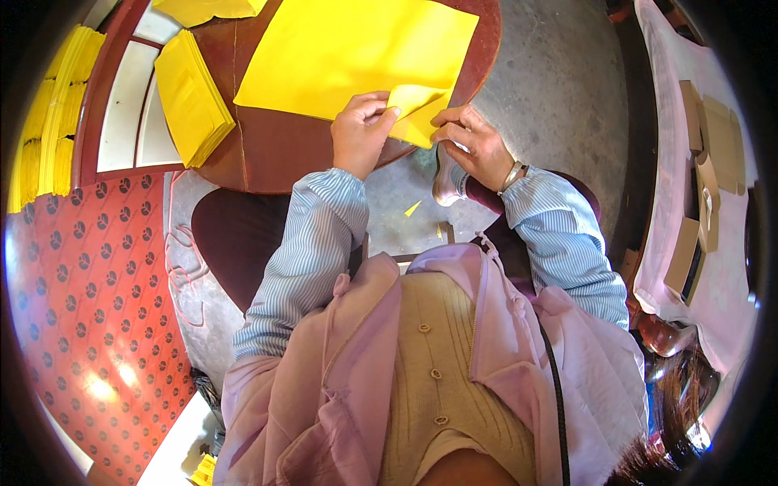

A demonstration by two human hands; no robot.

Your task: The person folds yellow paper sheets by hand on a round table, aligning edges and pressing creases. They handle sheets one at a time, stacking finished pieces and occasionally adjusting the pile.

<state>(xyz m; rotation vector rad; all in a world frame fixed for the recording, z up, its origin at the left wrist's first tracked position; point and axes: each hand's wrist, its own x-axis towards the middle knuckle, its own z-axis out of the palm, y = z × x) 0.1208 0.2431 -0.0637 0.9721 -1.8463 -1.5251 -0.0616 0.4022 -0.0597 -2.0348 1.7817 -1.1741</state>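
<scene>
At the near edge of the round wooden surface, one large yellow paper sheet lies flat, its near corner folded back over the rim. The left hand has its grip closed, pinching that folded corner; the right hand presses its other side with closed fingers. One stack of yellow sheets sits toward the left edge, with bare wood between it and the sheet.

Yellow paper stack on round wooden table; cardboard boxes right.
</scene>
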